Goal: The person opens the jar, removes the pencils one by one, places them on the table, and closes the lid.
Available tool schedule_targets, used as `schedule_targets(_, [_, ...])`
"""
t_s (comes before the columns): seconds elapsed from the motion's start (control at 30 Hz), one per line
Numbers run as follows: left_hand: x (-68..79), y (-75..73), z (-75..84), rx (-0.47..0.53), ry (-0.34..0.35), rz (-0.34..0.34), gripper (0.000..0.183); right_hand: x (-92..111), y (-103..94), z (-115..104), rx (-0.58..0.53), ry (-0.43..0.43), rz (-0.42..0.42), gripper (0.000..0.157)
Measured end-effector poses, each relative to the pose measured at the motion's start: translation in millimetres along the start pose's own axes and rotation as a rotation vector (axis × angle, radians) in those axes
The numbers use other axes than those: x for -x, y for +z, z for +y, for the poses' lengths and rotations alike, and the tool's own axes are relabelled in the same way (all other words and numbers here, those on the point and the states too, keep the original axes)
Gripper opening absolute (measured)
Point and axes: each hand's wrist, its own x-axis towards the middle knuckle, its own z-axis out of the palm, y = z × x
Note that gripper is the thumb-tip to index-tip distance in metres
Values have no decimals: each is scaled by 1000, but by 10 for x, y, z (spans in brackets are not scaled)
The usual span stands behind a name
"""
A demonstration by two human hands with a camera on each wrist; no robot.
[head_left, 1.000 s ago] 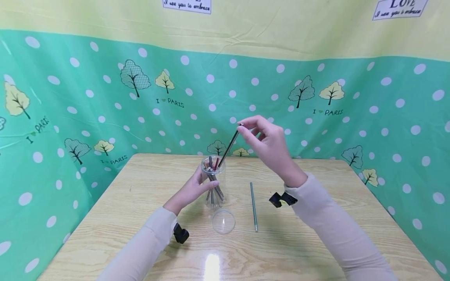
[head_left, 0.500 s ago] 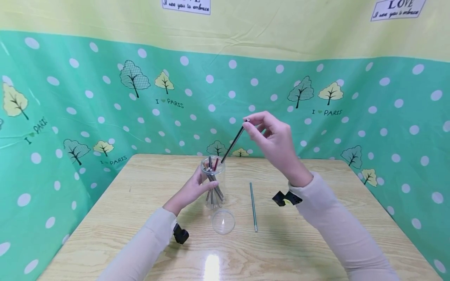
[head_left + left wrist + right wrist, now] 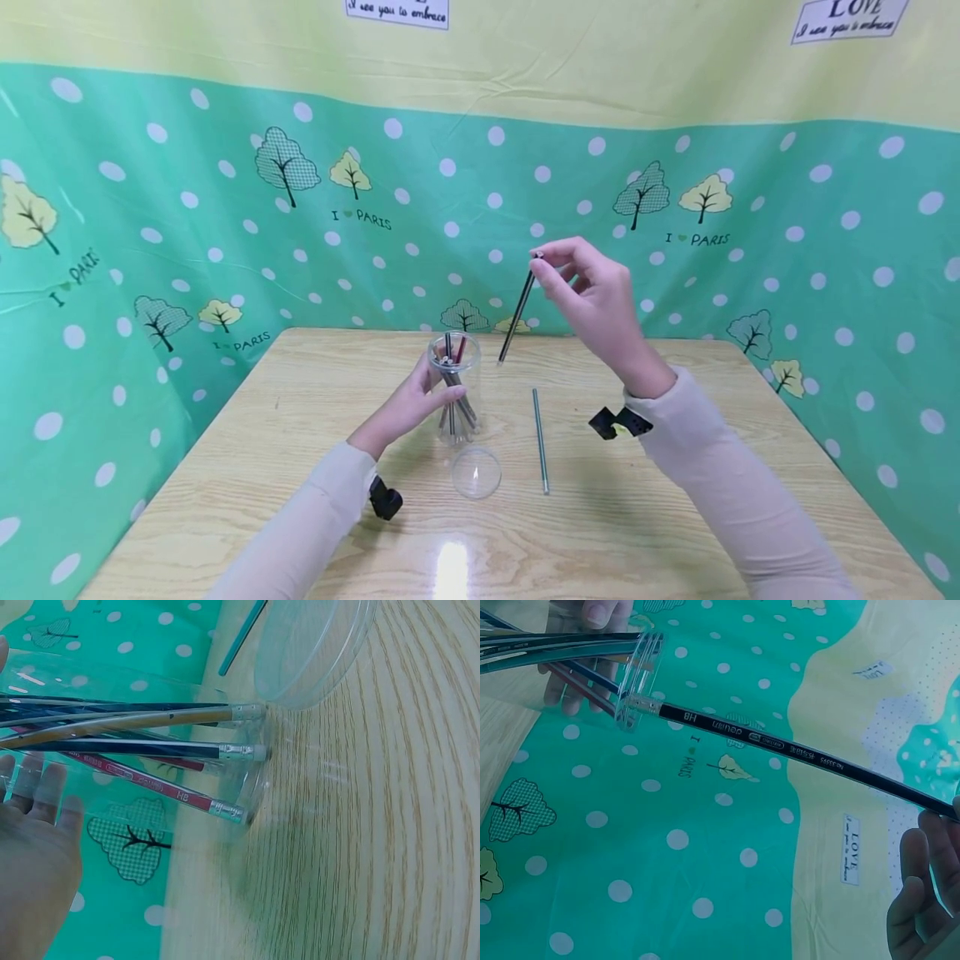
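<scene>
My left hand (image 3: 405, 408) is wrapped round a clear jar (image 3: 472, 379) standing upright on the table. Several pencils (image 3: 150, 748), dark, red and tan, lean inside it with their eraser ends down. Above and to the right of the jar, my right hand (image 3: 596, 296) pinches one end of a black pencil (image 3: 517, 312) between thumb and fingertips. This pencil slants down to the left, its lower end apart from the jar. In the right wrist view the black pencil (image 3: 780, 750) shows printed lettering and a metal-banded eraser end.
A round clear lid (image 3: 476, 473) lies just in front of the jar. To its right a teal pencil (image 3: 541, 442) lies lengthwise on the wooden table (image 3: 337, 367). A patterned green and yellow curtain (image 3: 375, 275) hangs behind and at the sides.
My right hand has drawn the black pencil up out of the jar's mouth and moved it right; it now hangs steeper. The left hand and the jar have stayed put.
</scene>
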Motion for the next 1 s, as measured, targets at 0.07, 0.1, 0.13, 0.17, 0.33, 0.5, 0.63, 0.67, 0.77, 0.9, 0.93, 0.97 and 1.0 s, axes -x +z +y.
schedule_targets(0.07, [0, 1, 1, 1, -1, -1, 85, 7, -5, 9, 1, 10, -8, 12])
schedule_targets(0.1, [-1, 2, 0, 3, -2, 0, 85, 10, -6, 14, 3, 14, -11, 12])
schedule_targets(0.13, [-1, 3, -1, 4, -2, -1, 85, 13, -6, 20, 3, 18, -16, 12])
schedule_targets(0.17, [-2, 3, -2, 5, 0, -1, 85, 16, -6, 27, 4, 21, -21, 12])
schedule_targets(0.33, [-8, 4, -5, 6, 2, 2, 84, 33, -2, 60, 5, 33, -40, 12])
schedule_targets(0.5, [-10, 2, -4, 4, 3, -1, 84, 54, 0, 104, -2, 62, -52, 11])
schedule_targets(0.63, [-10, 1, -6, 9, 10, -4, 84, 72, 1, 133, 7, 99, -74, 11])
schedule_targets(0.67, [-11, 1, -6, 10, 11, -4, 84, 78, 0, 142, 12, 112, -81, 11])
schedule_targets(0.77, [-10, 1, -4, 11, 13, -5, 84, 100, -4, 190, 28, 166, -104, 13])
schedule_targets(0.9, [-9, 0, -8, 15, 14, -2, 84, 137, -10, 276, 48, 258, -139, 18])
schedule_targets(0.93, [-9, 1, -10, 16, 14, -1, 84, 149, -10, 296, 50, 280, -149, 19])
schedule_targets(0.97, [-10, 2, -14, 17, 15, -1, 84, 160, -10, 317, 51, 300, -159, 20])
schedule_targets(1.0, [-12, 2, -19, 17, 18, -2, 84, 171, -9, 336, 54, 316, -168, 22])
